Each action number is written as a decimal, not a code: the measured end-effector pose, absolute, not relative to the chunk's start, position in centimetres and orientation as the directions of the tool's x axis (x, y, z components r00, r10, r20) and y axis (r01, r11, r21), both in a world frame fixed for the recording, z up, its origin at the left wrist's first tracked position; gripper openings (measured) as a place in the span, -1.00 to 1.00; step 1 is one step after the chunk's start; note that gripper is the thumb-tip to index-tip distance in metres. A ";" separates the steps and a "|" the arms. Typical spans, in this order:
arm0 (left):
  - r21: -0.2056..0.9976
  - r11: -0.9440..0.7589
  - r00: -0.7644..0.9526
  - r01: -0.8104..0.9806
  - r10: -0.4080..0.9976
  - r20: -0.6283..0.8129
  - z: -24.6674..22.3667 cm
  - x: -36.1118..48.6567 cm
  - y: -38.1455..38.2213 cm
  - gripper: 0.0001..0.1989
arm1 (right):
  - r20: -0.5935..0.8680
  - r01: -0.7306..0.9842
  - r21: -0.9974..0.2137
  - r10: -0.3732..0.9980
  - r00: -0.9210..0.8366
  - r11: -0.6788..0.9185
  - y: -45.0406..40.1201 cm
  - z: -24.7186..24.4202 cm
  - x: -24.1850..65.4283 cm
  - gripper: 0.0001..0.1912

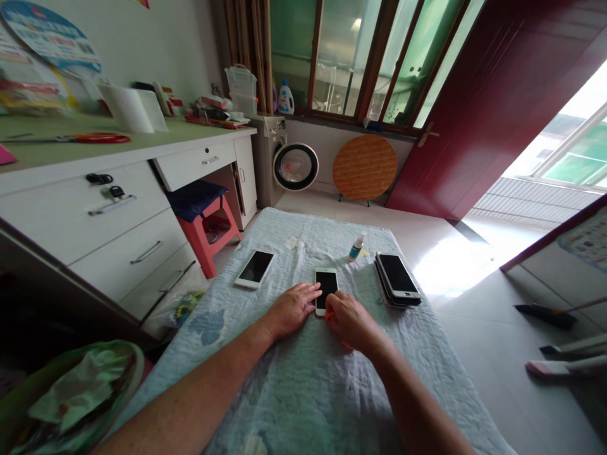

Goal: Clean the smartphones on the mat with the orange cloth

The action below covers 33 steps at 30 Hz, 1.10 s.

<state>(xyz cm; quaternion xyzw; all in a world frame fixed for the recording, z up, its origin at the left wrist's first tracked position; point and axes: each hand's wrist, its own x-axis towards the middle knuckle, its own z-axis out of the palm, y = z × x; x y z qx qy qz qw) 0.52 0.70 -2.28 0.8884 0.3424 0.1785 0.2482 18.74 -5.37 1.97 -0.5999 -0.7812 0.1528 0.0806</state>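
Note:
A white smartphone (327,282) with a dark screen lies face up on the cloth-covered table (284,404). My left hand (294,308) rests at its left edge, fingers stretched out and the tips touching the phone. On its lower right side, my right hand (349,319) is closed around an orange cloth (348,345), of which only small bits show. Another white phone (256,268) lies apart to the left. To the right is a stack of phones (397,277), a white one on top. A small spray bottle (356,247) stands upright behind my right hand.
A waste bin (137,379) with crumpled paper stands at the lower left. Beyond it are a white desk (128,221) with drawers and a pink stool (208,234). At the back are a washing machine with an open door (296,167) and a round wooden tabletop (365,167).

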 end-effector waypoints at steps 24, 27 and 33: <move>0.569 -0.653 0.710 0.500 0.685 0.163 -2.6 0.5 0.9 -0.60 | -0.022 0.925 -0.249 0.953 -0.302 0.287 -5.1 1.5 17.5 -0.85; 0.591 -0.657 0.708 0.468 0.679 0.194 -3.0 0.5 1.0 -0.59 | 0.026 0.906 -0.271 0.943 -0.332 0.326 -5.1 1.1 16.8 -0.84; 0.631 -0.632 0.678 0.450 0.702 0.219 -3.3 0.6 1.0 -0.55 | 0.065 0.883 -0.301 0.931 -0.359 0.361 -5.1 1.0 15.9 -0.84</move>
